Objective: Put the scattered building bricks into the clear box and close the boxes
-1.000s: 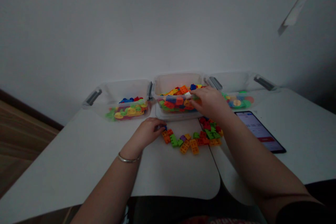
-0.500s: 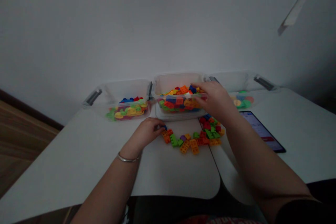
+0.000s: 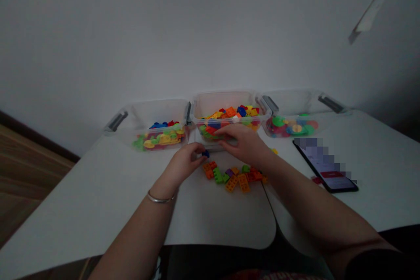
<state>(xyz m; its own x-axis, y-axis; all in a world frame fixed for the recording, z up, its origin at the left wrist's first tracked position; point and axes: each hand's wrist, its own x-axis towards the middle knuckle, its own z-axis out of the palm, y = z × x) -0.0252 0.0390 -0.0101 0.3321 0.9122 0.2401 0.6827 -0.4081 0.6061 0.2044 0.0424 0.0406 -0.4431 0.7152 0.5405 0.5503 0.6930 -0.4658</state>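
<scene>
My left hand, a thin bracelet on its wrist, pinches a small blue brick just above the white table. My right hand lies in front of the middle clear bin, its fingers curled low toward the left hand; I cannot make out what it holds. Between and below both hands is a row of joined orange, green, red and purple bricks on the table. The middle bin is full of mixed coloured bricks.
A clear bin with yellow, green and blue pieces stands at the left, and another clear bin with round coloured discs at the right. A lit phone lies on the table at the right. A wall rises behind the bins.
My right hand has come out of the middle bin, down and left to the table beside my left hand. The left hand has lifted the blue brick slightly.
</scene>
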